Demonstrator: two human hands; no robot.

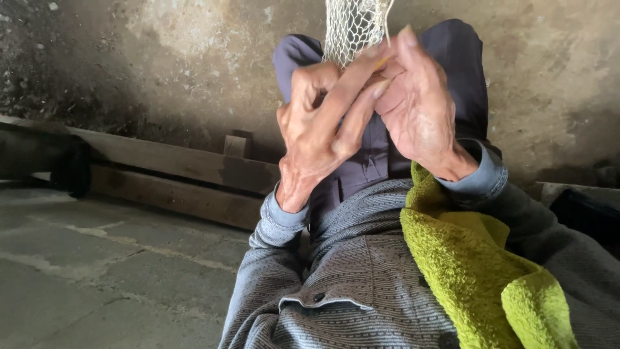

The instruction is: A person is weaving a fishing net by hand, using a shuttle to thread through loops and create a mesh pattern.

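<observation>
Fingers (pixel 345 97) of both hands are pinched together around the lower end of a pale knotted net (pixel 352 26), which hangs down from above the top edge of the view. The left hand (pixel 313 123) is curled, its long fingers stretched across to meet the right hand (pixel 420 106), and a small yellowish piece (pixel 382 63) is gripped between them just under the net; what it is cannot be told. Nearest the camera, a grey patterned shirt (pixel 361 284) with a buttoned pocket is seen, and a green towel (pixel 478 271) is draped over the right side of it, touching the right cuff. Behind the hands, raised knees in dark purple trousers (pixel 452 45) are seen, with the net hanging between them. To the left, a concrete floor (pixel 97 258) is laid out, and a weathered wooden beam (pixel 174 168) is set along the foot of a stained plaster wall (pixel 161 64) farthest away.
</observation>
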